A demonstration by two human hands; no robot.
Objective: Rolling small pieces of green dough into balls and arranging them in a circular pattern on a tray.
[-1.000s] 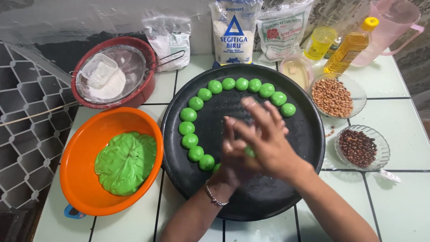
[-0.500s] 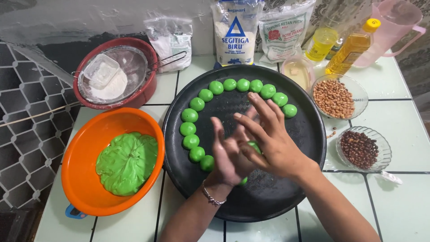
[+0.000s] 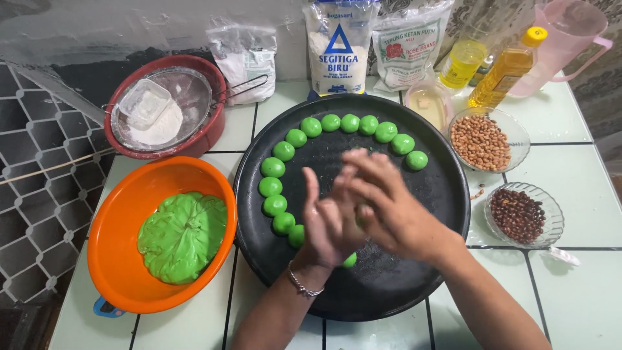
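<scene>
My left hand [image 3: 324, 227] and my right hand [image 3: 389, 207] are pressed palm to palm above the middle of a round black tray [image 3: 414, 272]. A small piece of green dough is held between them, almost wholly hidden by the fingers. Several green dough balls [image 3: 350, 123] lie in an arc along the tray's far and left rim. One more ball [image 3: 350, 260] peeks out below my left wrist, which wears a thin bracelet. Left of the tray, an orange bowl [image 3: 110, 259] holds a lump of green dough [image 3: 184, 236].
A red bowl with a wire sieve [image 3: 210, 129] and white flour stands at the back left. Flour bags [image 3: 340, 48], an oil bottle [image 3: 505, 68] and a pink jug [image 3: 564, 39] line the wall. On the right are glass dishes of peanuts [image 3: 481, 141] and dark beans [image 3: 518, 215]. Wire mesh [image 3: 39, 194] borders the left.
My hands have slid against each other over the tray: the right hand has shifted right and across the left palm, and the left fingers now point upward. The balls on the tray have not moved.
</scene>
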